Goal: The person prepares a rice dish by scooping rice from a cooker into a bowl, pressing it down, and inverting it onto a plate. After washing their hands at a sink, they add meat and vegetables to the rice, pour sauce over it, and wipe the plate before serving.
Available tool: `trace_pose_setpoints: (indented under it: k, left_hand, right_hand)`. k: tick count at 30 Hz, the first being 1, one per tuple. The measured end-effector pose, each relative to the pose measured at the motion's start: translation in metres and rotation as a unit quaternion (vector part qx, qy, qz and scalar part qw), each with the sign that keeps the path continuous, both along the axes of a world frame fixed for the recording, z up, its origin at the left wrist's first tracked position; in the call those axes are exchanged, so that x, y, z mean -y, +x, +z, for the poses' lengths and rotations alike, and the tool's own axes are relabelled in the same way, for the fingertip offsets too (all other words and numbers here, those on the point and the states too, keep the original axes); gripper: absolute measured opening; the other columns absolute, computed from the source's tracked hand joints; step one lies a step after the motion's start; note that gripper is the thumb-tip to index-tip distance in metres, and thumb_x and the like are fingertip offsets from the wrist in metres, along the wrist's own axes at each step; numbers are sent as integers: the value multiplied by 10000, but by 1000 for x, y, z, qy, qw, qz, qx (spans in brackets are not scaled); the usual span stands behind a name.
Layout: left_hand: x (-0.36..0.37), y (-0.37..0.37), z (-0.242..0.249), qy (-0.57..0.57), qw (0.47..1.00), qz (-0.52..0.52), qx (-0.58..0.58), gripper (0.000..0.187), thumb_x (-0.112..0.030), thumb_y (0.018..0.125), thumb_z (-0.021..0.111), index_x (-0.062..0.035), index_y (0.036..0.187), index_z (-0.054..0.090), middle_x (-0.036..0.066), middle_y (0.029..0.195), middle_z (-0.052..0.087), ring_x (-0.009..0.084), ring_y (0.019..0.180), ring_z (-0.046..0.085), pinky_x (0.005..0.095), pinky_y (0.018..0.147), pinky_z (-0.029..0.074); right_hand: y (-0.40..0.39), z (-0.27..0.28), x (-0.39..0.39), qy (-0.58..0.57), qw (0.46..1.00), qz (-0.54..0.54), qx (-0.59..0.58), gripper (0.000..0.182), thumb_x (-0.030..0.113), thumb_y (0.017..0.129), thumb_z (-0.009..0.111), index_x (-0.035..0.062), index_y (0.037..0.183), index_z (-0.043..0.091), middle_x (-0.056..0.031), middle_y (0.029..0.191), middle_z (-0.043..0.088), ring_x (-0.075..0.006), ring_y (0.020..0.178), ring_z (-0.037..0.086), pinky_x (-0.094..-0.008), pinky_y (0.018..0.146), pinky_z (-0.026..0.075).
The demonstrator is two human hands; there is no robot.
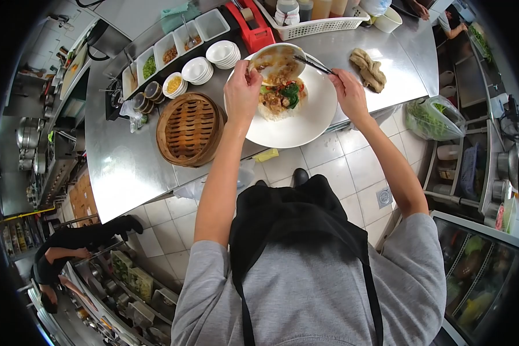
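My left hand (241, 92) is closed on the rim of a white bowl (279, 60), which is tilted over a large white plate (311, 127). Brown sauce coats the inside of the bowl. Below it on the plate lies rice (277, 113) topped with saucy chunks and dark green leaves (291, 95). Dark, slender tongs (314, 64) are gripped in my right hand (350, 92), their tips at the bowl's right edge. The fingers of my right hand partly hide the tongs' near end.
Left of the plate stands a round bamboo steamer (189, 130). Behind it are stacked white dishes (197, 70) and ingredient tubs (170, 49). A crumpled brown cloth (368, 69) lies to the right. A bottle basket (323, 26) stands behind. Another person (60, 254) is at lower left.
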State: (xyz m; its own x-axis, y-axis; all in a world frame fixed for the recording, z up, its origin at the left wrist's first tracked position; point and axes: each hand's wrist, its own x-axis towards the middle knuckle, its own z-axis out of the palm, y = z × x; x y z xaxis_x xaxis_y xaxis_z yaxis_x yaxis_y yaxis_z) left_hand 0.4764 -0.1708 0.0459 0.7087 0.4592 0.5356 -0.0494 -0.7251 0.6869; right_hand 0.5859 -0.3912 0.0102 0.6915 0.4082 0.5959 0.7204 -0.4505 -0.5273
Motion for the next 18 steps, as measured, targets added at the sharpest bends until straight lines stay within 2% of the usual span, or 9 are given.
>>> trace_pose_setpoints:
  k: [1,3,4,8,10,11,15,17,18]
  left_hand:
    - [-2,0,0,0,1000,1,4,143,-103,809,574,-22,909,512,164,658,568,316,604,586,392,559,451]
    - [-7,-1,0,1,1000,2,9,146,-102,808,574,-19,910,511,169,662,566,320,608,586,395,561,450]
    - [-10,-2,1,-1,1000,0,4,145,-99,808,572,-15,907,508,175,663,565,326,608,583,399,562,448]
    - [-13,-5,3,-1,1000,8,-8,144,-95,811,564,-4,901,499,187,668,560,343,612,578,413,563,442]
    - [-13,-5,4,2,1000,9,-6,142,-95,812,564,-5,898,497,186,667,560,344,611,577,414,563,442]
    - [-12,-5,3,5,1000,7,-9,140,-95,813,563,-6,895,495,185,666,559,345,610,575,415,563,441]
    - [-6,-5,7,-7,1000,1,-21,139,-94,813,566,-10,896,493,180,665,559,341,609,576,408,563,445]
    - [-5,-3,4,-9,1000,13,1,138,-88,818,574,6,899,514,135,647,540,217,564,558,319,564,448]
    - [-5,-2,5,-10,1000,14,3,138,-88,818,574,6,899,514,135,647,540,217,564,558,319,564,448]
  right_hand:
    - [-1,1,1,0,1000,0,0,216,233,882,550,35,964,583,-125,840,614,-320,757,576,-386,650,458]
    - [-1,5,5,-48,991,8,-125,210,223,883,550,35,971,585,-122,848,615,-319,771,575,-385,665,457]
    - [-1,3,8,-47,991,8,-123,210,223,883,550,35,971,585,-122,848,615,-319,771,575,-385,665,457]
    - [-1,5,14,18,1000,-21,3,174,189,865,566,32,937,582,-103,861,610,-293,788,569,-376,662,449]
    - [-1,13,13,-35,986,43,157,139,166,834,590,47,906,581,-70,826,598,-256,743,561,-357,631,440]
    - [2,16,6,-49,979,33,196,119,149,810,606,66,891,579,-39,780,575,-216,711,542,-331,615,425]
    - [10,28,-8,-73,971,9,228,109,144,809,606,70,883,575,-31,760,559,-207,702,529,-322,614,412]
    - [15,20,-5,-139,961,51,235,96,139,799,607,80,866,570,-25,748,546,-195,704,525,-316,618,410]
    - [15,20,-3,-140,960,51,236,96,139,799,607,80,866,570,-25,748,546,-195,704,525,-316,618,410]
